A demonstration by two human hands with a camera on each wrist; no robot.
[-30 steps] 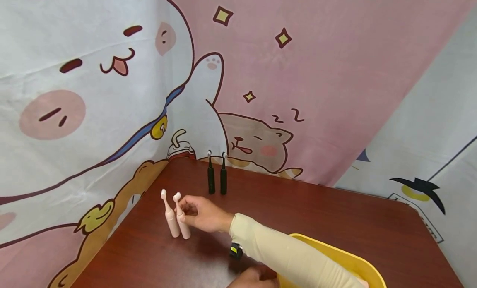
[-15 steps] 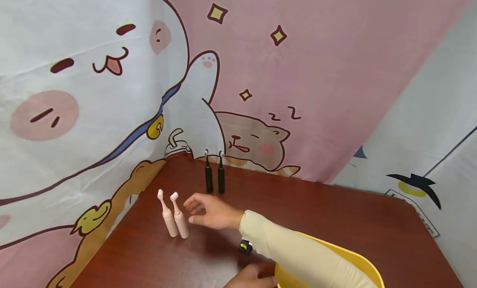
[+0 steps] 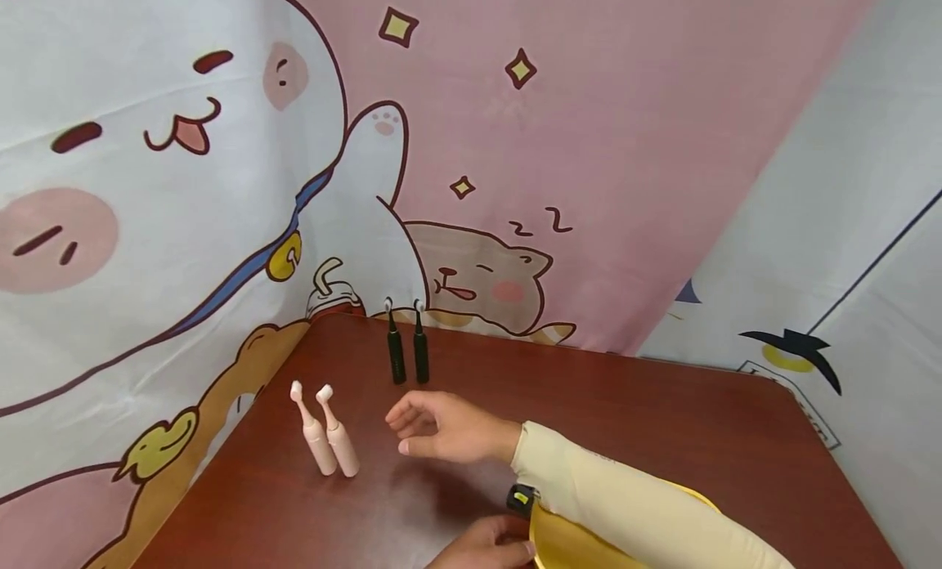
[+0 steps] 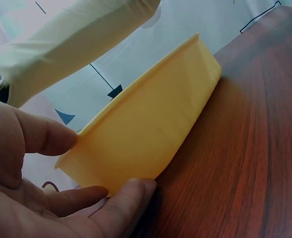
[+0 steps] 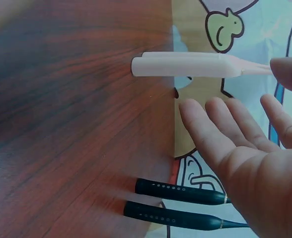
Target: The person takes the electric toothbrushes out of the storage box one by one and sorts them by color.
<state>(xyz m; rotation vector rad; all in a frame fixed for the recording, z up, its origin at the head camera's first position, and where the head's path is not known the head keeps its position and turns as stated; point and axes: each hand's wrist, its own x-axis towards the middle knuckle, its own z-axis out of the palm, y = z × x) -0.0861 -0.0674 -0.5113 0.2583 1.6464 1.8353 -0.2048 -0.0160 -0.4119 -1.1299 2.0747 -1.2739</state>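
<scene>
Two pale pink electric toothbrushes (image 3: 342, 450) stand upright side by side on the brown table, at the left in the head view. My right hand (image 3: 459, 428) is to their right, fingers loosely spread and holding nothing. In the right wrist view a gap shows between its fingers and the pink handles (image 5: 185, 66), while the thumb overlaps the thin neck. At the bottom of the head view, my left hand (image 3: 482, 544) holds the near corner of a yellow plastic bin (image 4: 141, 124), thumb at the rim and fingers low on the wall. The right sleeve hides much of the bin.
Two black electric toothbrushes (image 3: 420, 356) stand upright farther back, near the cartoon-printed cloth (image 3: 589, 144) behind the table (image 3: 625, 405). A small black device (image 3: 521, 499) with a yellow-green mark is at the right wrist.
My right hand has let go of the right pink toothbrush and drawn back to the right. Both pink toothbrushes stay standing. The head view has turned slightly; the left hand stays at the bin.
</scene>
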